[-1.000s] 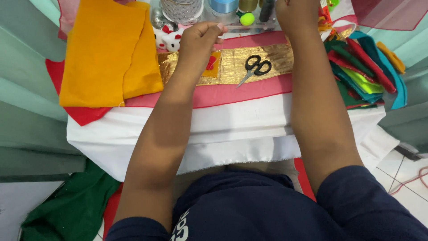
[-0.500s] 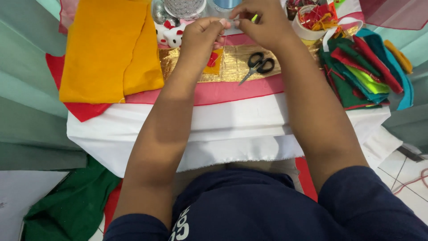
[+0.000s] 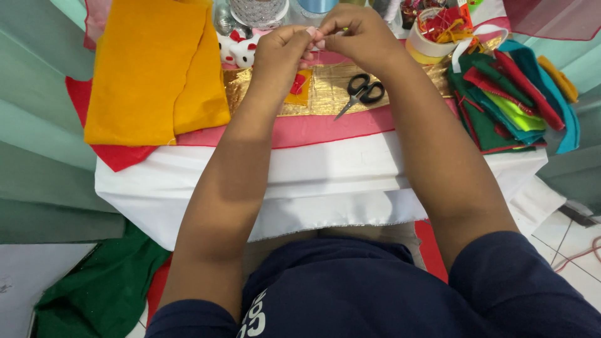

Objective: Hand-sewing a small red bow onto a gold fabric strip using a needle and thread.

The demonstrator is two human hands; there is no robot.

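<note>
While both hands met at the far edge of the table (image 3: 325, 181), the left hand (image 3: 282, 53) and right hand (image 3: 360, 34) pinched a tiny pink piece (image 3: 311, 31); its axis was unclear. Black-handled scissors (image 3: 360, 92) lay on gold fabric (image 3: 325, 94), tips pointing near-left, right of folded orange felt (image 3: 150, 69).

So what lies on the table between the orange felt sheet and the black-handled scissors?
In the head view, the person's left forearm crosses that stretch; under it lies gold fabric carrying a small orange piece with a red bow.
</note>
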